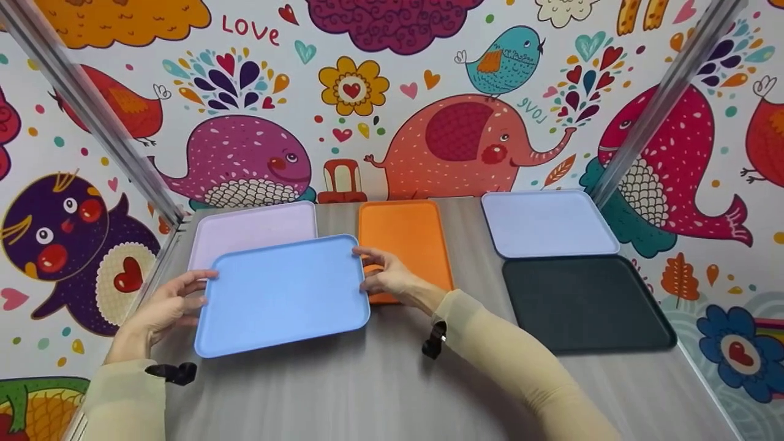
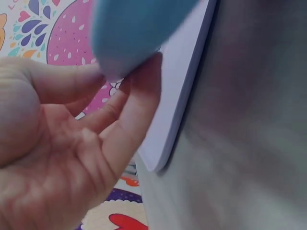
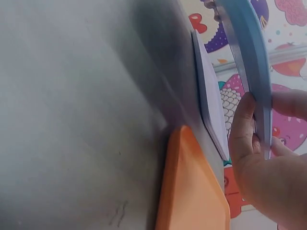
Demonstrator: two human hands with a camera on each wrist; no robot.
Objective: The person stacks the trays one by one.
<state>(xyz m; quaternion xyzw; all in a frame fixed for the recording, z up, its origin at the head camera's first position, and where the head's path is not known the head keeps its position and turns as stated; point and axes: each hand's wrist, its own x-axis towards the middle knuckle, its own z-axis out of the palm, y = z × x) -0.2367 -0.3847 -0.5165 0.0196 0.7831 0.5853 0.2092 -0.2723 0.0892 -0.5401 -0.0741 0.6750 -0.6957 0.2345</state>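
Note:
A light blue tray is held up between both hands, tilted slightly, over the table. My left hand pinches its left edge; in the left wrist view the thumb and fingers meet on the tray's rim. My right hand grips the opposite edge, and the right wrist view shows fingers on both faces of the tray. Behind and partly hidden by it lies a lilac tray. An orange tray lies on the table beneath my right hand, partly covered by it.
On the right, a pale lavender tray lies at the back, with a dark green tray in front of it. Patterned walls and metal posts border the grey table at the back and sides.

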